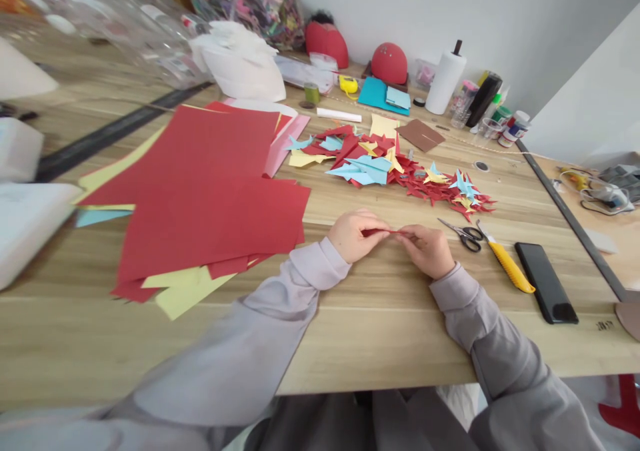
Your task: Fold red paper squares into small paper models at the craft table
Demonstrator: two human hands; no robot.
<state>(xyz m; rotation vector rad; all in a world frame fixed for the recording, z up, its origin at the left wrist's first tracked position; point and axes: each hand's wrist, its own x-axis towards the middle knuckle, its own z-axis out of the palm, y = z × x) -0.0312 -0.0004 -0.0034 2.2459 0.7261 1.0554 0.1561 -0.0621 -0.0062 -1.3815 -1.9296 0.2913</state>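
Between my two hands is a small, thin folded piece of red paper point(373, 232), held a little above the table near its front. My left hand point(356, 234) pinches its left part, fingers over the top and thumb below. The right end is pinched between thumb and fingertips of my right hand point(426, 248). Most of the paper is hidden by my fingers. Just beyond my hands lies a heap of folded paper pieces point(425, 188), mostly red, with blue and yellow ones among them. Large red paper sheets point(210, 204) lie in a stack left of my left hand.
Right of my right hand lie scissors point(469, 236), a yellow utility knife point(511, 266) and a black phone point(546, 282). At the back stand a white paper roll point(447, 81), several bottles point(515, 129) and a yellow tape measure point(349, 84). White tissues point(243, 68) stand behind the sheets.
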